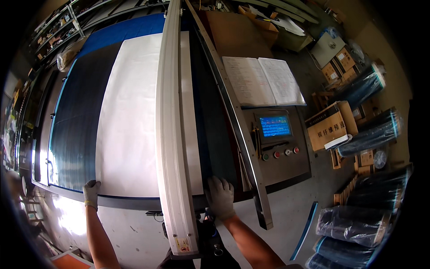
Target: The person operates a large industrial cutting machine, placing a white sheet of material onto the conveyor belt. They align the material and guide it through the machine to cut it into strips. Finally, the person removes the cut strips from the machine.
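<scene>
A long white sheet [130,112] lies lengthwise on a flat machine bed, over a dark sheet [76,125] that shows at its left. My left hand [91,193], in a grey glove, is closed at the near left corner of the white sheet, its fingers bent at the edge. A pale metal beam [171,134] runs lengthwise above the white sheet and hides a strip of it. Right of the beam, my right hand [220,197], also gloved, rests with fingers stretched out on the near edge of the dark material, close to the white sheet's right corner.
A dark rail [237,121] with a metal end slants along the bed's right side. Beyond it are a control panel [282,157] with a lit screen and an open notebook [264,80]. Plastic-wrapped dark rolls [354,224] and cardboard boxes [329,127] stand at the right.
</scene>
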The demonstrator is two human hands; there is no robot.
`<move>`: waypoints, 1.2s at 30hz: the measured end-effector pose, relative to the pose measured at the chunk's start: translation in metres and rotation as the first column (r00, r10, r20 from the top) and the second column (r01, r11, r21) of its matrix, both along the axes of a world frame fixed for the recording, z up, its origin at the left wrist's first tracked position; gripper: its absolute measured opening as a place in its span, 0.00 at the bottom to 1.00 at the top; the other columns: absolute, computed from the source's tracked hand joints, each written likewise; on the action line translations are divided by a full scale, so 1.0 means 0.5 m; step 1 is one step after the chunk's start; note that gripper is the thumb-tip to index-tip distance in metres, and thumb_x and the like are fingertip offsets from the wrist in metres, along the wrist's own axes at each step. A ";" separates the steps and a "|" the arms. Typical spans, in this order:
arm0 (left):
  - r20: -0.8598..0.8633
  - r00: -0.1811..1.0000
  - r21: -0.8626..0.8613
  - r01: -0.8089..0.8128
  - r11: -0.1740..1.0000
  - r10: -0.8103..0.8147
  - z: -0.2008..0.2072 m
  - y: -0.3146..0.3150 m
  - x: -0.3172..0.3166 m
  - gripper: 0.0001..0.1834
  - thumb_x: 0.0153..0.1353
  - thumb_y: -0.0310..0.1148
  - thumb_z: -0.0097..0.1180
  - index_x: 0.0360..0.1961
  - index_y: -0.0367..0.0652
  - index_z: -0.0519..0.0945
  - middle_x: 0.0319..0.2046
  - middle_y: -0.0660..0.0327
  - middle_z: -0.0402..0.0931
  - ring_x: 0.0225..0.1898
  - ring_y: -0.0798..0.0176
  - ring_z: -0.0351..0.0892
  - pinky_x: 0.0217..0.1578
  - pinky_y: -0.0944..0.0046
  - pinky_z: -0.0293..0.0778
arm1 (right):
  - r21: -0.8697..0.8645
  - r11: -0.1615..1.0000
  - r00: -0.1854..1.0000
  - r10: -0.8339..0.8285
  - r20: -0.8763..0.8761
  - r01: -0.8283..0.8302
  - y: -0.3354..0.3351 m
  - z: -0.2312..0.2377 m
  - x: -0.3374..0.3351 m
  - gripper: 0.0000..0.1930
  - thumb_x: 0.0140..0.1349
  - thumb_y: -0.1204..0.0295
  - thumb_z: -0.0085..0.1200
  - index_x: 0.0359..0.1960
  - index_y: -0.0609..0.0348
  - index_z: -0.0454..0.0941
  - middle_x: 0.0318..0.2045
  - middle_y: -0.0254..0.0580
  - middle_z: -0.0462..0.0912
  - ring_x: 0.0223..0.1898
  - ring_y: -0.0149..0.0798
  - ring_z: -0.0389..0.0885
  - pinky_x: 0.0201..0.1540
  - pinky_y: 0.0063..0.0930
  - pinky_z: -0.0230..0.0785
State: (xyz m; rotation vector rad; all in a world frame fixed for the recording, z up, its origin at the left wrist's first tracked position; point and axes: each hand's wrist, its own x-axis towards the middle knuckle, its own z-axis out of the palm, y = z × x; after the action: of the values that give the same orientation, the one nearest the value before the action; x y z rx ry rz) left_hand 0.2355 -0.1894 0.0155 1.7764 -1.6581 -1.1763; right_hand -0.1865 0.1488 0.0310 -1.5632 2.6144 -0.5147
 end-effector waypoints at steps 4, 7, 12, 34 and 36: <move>0.026 1.000 0.006 0.010 1.000 -0.010 0.017 0.007 -0.018 0.10 0.56 0.28 0.60 0.37 0.32 0.83 0.29 0.65 0.80 0.31 0.70 0.74 0.35 0.68 0.70 | 0.023 0.999 0.998 -0.031 -0.062 0.033 -0.066 0.051 -0.063 0.27 0.61 0.59 0.56 0.62 0.49 0.69 0.63 0.50 0.64 0.65 0.57 0.60 0.65 0.58 0.53; 0.032 0.999 0.019 -0.021 1.000 0.021 0.026 0.009 -0.025 0.10 0.57 0.27 0.60 0.38 0.31 0.83 0.30 0.64 0.80 0.31 0.70 0.75 0.36 0.68 0.71 | 0.041 0.996 0.996 -0.084 -0.040 0.085 -0.089 0.019 -0.097 0.27 0.64 0.56 0.53 0.65 0.45 0.67 0.67 0.51 0.60 0.68 0.60 0.56 0.68 0.60 0.48; -0.022 1.000 0.014 -0.004 1.000 0.004 0.015 0.006 -0.013 0.10 0.57 0.27 0.59 0.38 0.31 0.83 0.31 0.63 0.81 0.32 0.69 0.76 0.37 0.68 0.72 | 0.026 0.981 0.981 -0.193 -0.031 0.194 -0.103 0.001 -0.087 0.29 0.63 0.55 0.54 0.66 0.44 0.65 0.68 0.51 0.58 0.69 0.61 0.55 0.69 0.60 0.47; -0.012 1.000 0.072 -0.011 0.997 0.012 0.005 -0.005 0.003 0.12 0.60 0.32 0.61 0.41 0.35 0.83 0.33 0.65 0.82 0.33 0.71 0.76 0.36 0.69 0.73 | -0.240 0.965 0.992 0.120 0.045 -0.106 0.010 -0.057 -0.004 0.15 0.56 0.75 0.51 0.47 0.55 0.78 0.54 0.40 0.73 0.60 0.46 0.68 0.62 0.48 0.62; -0.017 1.000 0.061 0.007 0.998 -0.006 -0.007 -0.017 0.018 0.13 0.61 0.33 0.61 0.41 0.34 0.83 0.33 0.65 0.82 0.33 0.71 0.76 0.37 0.69 0.73 | -0.264 0.959 0.991 0.120 0.057 -0.101 0.011 -0.064 -0.005 0.16 0.55 0.76 0.51 0.47 0.56 0.78 0.55 0.40 0.73 0.60 0.46 0.68 0.61 0.48 0.62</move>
State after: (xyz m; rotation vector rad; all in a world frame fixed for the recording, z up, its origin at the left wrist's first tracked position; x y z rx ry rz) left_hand 0.2443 -0.1978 0.0119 1.7938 -1.6364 -1.2536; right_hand -0.1891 0.1541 -0.0010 -1.7133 2.4691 -0.9201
